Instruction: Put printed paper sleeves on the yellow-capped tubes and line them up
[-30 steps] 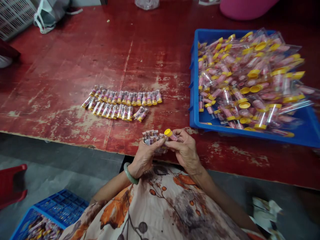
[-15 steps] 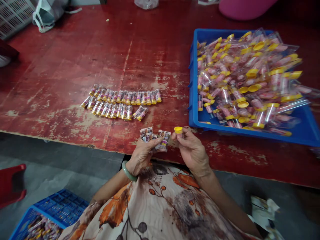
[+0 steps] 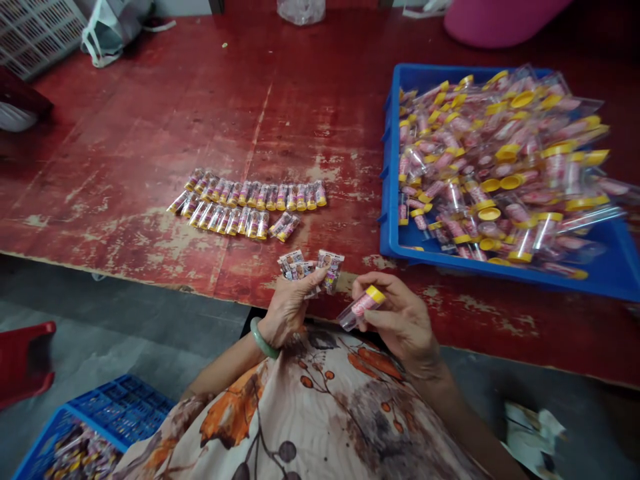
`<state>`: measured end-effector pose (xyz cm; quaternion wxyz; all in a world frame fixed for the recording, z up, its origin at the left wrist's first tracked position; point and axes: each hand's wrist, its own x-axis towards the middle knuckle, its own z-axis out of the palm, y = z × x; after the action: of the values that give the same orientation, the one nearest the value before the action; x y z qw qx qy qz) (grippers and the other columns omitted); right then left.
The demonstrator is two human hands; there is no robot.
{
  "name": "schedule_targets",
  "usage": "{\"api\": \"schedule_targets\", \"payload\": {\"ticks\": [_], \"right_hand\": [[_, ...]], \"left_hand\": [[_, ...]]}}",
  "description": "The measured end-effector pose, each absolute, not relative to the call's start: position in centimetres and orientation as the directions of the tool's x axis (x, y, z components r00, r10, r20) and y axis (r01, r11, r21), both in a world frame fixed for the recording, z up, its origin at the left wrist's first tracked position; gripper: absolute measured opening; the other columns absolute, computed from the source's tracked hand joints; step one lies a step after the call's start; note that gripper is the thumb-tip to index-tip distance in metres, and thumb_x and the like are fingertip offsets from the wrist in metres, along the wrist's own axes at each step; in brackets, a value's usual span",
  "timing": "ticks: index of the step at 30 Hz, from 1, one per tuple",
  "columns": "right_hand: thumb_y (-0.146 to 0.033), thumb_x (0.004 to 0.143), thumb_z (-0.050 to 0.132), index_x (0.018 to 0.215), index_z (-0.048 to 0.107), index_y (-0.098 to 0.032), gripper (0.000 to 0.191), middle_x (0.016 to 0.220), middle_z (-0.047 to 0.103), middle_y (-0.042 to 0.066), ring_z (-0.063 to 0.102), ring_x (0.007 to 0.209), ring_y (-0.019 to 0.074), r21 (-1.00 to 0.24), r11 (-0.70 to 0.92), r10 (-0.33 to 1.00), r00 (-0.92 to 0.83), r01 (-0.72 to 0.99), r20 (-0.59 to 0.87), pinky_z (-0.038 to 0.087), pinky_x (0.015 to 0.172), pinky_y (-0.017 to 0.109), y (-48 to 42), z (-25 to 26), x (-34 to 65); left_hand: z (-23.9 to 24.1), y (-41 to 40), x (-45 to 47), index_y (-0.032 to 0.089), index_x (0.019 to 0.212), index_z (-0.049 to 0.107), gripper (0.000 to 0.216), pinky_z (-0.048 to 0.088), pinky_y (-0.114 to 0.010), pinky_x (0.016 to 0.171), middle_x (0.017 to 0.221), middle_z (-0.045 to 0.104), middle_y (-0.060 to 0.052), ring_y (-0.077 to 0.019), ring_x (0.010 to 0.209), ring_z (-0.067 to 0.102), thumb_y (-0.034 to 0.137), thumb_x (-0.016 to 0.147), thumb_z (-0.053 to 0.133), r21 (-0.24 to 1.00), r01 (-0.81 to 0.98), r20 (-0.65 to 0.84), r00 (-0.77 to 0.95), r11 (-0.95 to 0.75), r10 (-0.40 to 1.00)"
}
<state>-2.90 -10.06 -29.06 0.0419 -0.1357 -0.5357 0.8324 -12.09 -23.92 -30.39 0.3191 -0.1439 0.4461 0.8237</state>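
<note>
The left hand point(image 3: 289, 303) is curled shut; the right hand point(image 3: 407, 327) pinches, lower fingers seemingly tucked.

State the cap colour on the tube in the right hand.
Yellow: the cap on the tube in the right hand, clearest in the head view.

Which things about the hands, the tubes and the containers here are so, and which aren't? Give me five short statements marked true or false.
1. The right hand holds a clear tube with a yellow cap. True.
2. The left hand is empty. False: it holds several printed packets.
3. A green bangle is on the left arm. True.
4. The large blue tray is to the left of the table's rows of tubes. False: it is to their right.
5. The red table has a flawless surface. False: it is worn, with pale scuffed patches.
</note>
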Motion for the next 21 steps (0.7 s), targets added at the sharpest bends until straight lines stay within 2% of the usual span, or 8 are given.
{"api": "schedule_targets", "payload": {"ticks": [3, 5, 10, 15, 17, 21], "right_hand": [[-0.023, 0.074, 0.077, 0.101, 0.067, -0.024, 0.029, 0.089, 0.062, 0.002, 0.06, 0.071, 0.0145, -0.949, -0.302, 0.202, -0.967, 0.093, -0.159, 0.052, 0.062, 0.026, -10.9, -29.8, -2.7], [-0.024, 0.075, 0.078, 0.098, 0.066, -0.024, 0.026, 0.09, 0.063, 0.002, 0.061, 0.076, 0.0157, -0.972, -0.222, 0.239, -0.962, 0.078, -0.132, 0.053, 0.069, 0.028, -11.2, -30.1, -2.8], [-0.023, 0.078, 0.075, 0.093, 0.062, -0.023, 0.02, 0.097, 0.06, 0.002, 0.059, 0.076, 0.0144, -0.993, -0.109, 0.397, -0.918, -0.04, -0.006, 0.051, 0.065, 0.026, -11.1, -30.6, -2.9], [-0.021, 0.079, 0.071, 0.096, 0.061, -0.023, 0.019, 0.099, 0.056, 0.003, 0.059, 0.067, 0.0139, -0.969, -0.24, 0.332, -0.943, -0.065, -0.019, 0.052, 0.057, 0.028, -10.5, -30.1, -2.1], [-0.021, 0.078, 0.071, 0.094, 0.063, -0.023, 0.019, 0.097, 0.057, 0.004, 0.06, 0.073, 0.0167, -0.974, -0.217, 0.333, -0.943, -0.073, -0.003, 0.052, 0.06, 0.029, -10.6, -29.8, -1.8], [-0.021, 0.076, 0.073, 0.092, 0.066, -0.022, 0.018, 0.092, 0.062, 0.006, 0.059, 0.085, 0.021, -0.99, -0.054, 0.379, -0.92, -0.131, 0.101, 0.05, 0.074, 0.034, -11.2, -29.6, -1.5]], "left_hand": [[-30.5, -23.9, -11.9, 0.011, 0.082, 0.071, 0.034, 0.052, -0.03, 0.075, 0.084, 0.073, -0.006, -0.0167, 0.074, 0.067, 0.034, 0.061, 0.087, 0.605, -0.693, -0.542, -0.719, -0.392, 0.435], [-30.6, -23.9, -11.8, 0.012, 0.082, 0.071, 0.036, 0.052, -0.03, 0.076, 0.084, 0.073, -0.006, -0.0179, 0.076, 0.067, 0.034, 0.06, 0.087, 0.566, -0.729, -0.57, -0.684, -0.385, 0.456], [-30.9, -24.3, -12.0, 0.013, 0.088, 0.071, 0.038, 0.053, -0.029, 0.075, 0.086, 0.073, -0.005, -0.0162, 0.074, 0.067, 0.027, 0.057, 0.089, 0.515, -0.755, -0.593, -0.655, -0.405, 0.468], [-31.0, -24.9, -12.2, 0.011, 0.086, 0.071, 0.031, 0.054, -0.028, 0.074, 0.084, 0.072, -0.005, -0.0143, 0.072, 0.067, 0.021, 0.061, 0.086, 0.51, -0.762, -0.57, -0.647, -0.399, 0.507], [-30.9, -24.9, -12.2, 0.011, 0.085, 0.071, 0.029, 0.055, -0.029, 0.075, 0.082, 0.072, -0.005, -0.0145, 0.071, 0.067, 0.022, 0.062, 0.086, 0.513, -0.756, -0.57, -0.654, -0.407, 0.497], [-30.6, -24.7, -11.8, 0.012, 0.083, 0.071, 0.029, 0.054, -0.028, 0.075, 0.081, 0.073, -0.003, -0.014, 0.07, 0.067, 0.023, 0.061, 0.087, 0.526, -0.722, -0.557, -0.691, -0.448, 0.46]]}}
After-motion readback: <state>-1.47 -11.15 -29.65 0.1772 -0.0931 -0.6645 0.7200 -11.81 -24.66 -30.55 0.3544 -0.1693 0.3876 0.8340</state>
